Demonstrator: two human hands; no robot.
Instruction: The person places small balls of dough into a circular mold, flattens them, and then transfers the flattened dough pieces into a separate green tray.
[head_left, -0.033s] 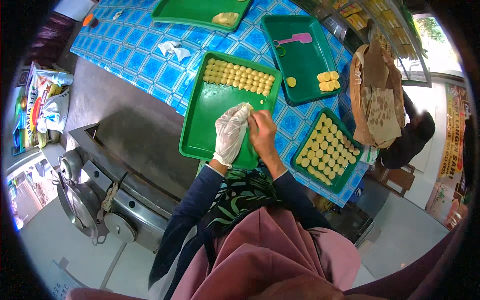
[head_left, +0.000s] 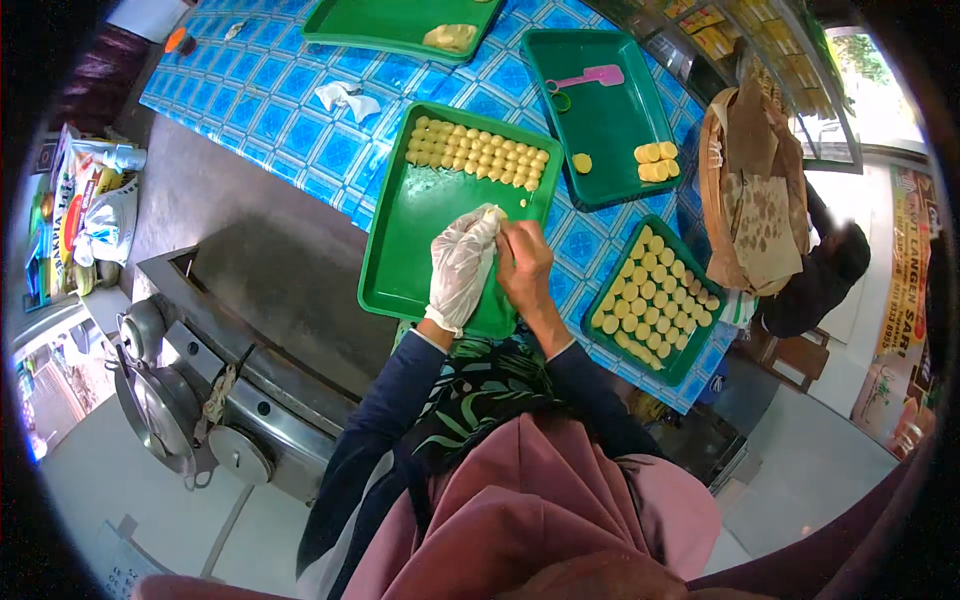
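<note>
My left hand [head_left: 461, 265], in a thin white glove, is closed round a lump of pale yellow dough [head_left: 493, 212], of which only a bit shows at the top. Against it, my bare right hand [head_left: 525, 260] has its fingers curled in at the dough; the fingertips are mostly hidden. Both hands are over the near part of a green tray [head_left: 400, 230]. Along that tray's far side, rows of small yellow dough balls [head_left: 480, 155] sit close together. One tiny dough crumb [head_left: 523, 203] lies apart from them.
A dark green tray [head_left: 600, 110] at the back right holds a pink spatula [head_left: 600, 76] and yellow dough rounds [head_left: 657, 162]. Another tray [head_left: 596, 320] at right bears flat rounds. A crumpled white glove [head_left: 348, 100] lies on the blue checked tablecloth [head_left: 290, 125]. A stove [head_left: 260, 400] stands at left.
</note>
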